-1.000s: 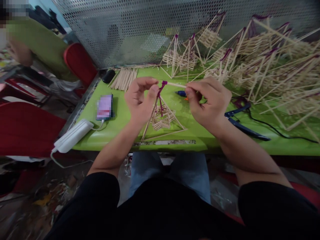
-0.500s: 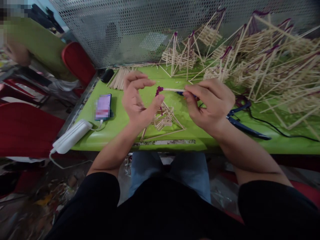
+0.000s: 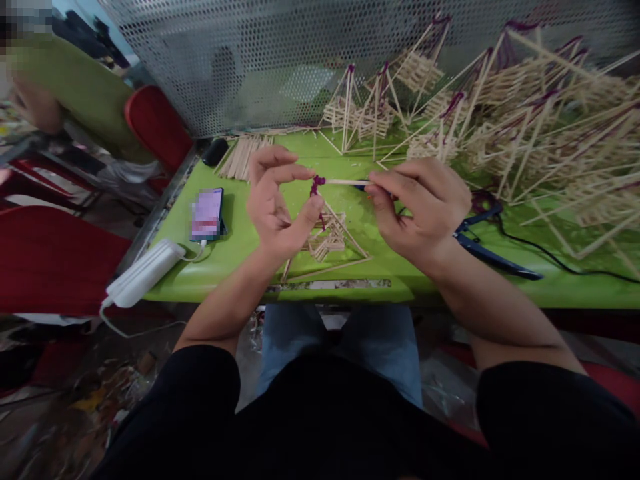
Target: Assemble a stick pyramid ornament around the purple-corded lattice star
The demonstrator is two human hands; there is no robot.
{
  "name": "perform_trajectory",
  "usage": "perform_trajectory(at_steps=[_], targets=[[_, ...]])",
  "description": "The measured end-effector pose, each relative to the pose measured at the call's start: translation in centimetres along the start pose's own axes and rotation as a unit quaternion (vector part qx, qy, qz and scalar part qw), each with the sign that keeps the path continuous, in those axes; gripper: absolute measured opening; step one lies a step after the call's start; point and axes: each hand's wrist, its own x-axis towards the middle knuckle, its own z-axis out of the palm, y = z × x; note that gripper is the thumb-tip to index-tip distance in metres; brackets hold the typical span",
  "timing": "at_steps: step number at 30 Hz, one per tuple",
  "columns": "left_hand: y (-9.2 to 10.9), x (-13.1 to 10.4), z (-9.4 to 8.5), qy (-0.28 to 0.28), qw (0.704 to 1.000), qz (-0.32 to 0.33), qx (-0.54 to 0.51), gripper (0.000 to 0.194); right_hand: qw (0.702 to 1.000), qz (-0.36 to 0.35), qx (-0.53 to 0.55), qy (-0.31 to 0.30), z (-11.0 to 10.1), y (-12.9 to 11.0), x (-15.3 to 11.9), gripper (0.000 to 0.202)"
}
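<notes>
My right hand (image 3: 417, 207) pinches a thin wooden stick (image 3: 347, 182) between thumb and fingertips, pointing it left. At its far end is a tuft of purple yarn (image 3: 317, 185), with a strand hanging down. My left hand (image 3: 285, 200) is open, its thumb and index finger spread around the yarn. The index fingertip is at the yarn, though I cannot tell whether it touches. Below the hands, a small frame of glued sticks (image 3: 327, 247) lies on the green table. A dark blue tool (image 3: 493, 260) lies partly hidden behind my right hand.
Many stick structures with purple yarn tops (image 3: 530, 113) crowd the table's right and back. Loose sticks (image 3: 245, 157) lie at the back left, near a phone (image 3: 207, 213) cabled to a white power bank (image 3: 145, 273). A perforated metal panel (image 3: 240, 67) stands behind. Another person sits left.
My left index finger and thumb have moved slightly, the fingertip now nearer the yarn. The stick in my right hand has barely shifted.
</notes>
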Motion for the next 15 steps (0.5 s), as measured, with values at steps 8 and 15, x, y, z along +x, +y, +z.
perform_trajectory(at_steps=[8,15], targets=[[-0.5,-0.4,-0.4,-0.024,0.999,-0.041,-0.012,0.062,0.999,0.009,0.047,-0.014,-0.1,0.2,-0.1,0.017],[-1.4,-0.2,-0.5,-0.046,0.998,-0.025,-0.028,0.06,0.999,0.01,0.046,-0.02,-0.3,0.3,-0.1,0.018]])
